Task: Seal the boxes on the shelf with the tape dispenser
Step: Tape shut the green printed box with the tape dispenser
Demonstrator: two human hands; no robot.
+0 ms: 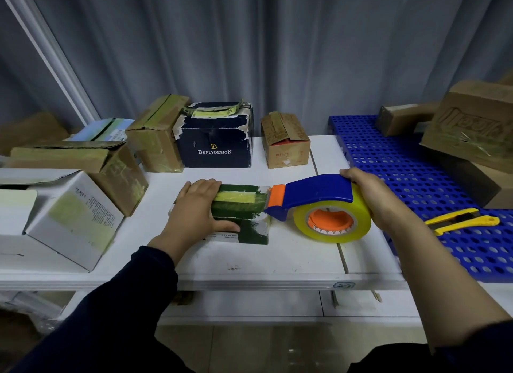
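One small green box lies mid-shelf, its right end meeting the nose of the tape dispenser. The white shelf runs open from the box to the front edge. A navy box stands behind, a white box is near on the left, and a yellow knife lies on the blue mat to the right. The left hand presses on the box, fingers straight and together. The right hand curls round the dispenser's rear.
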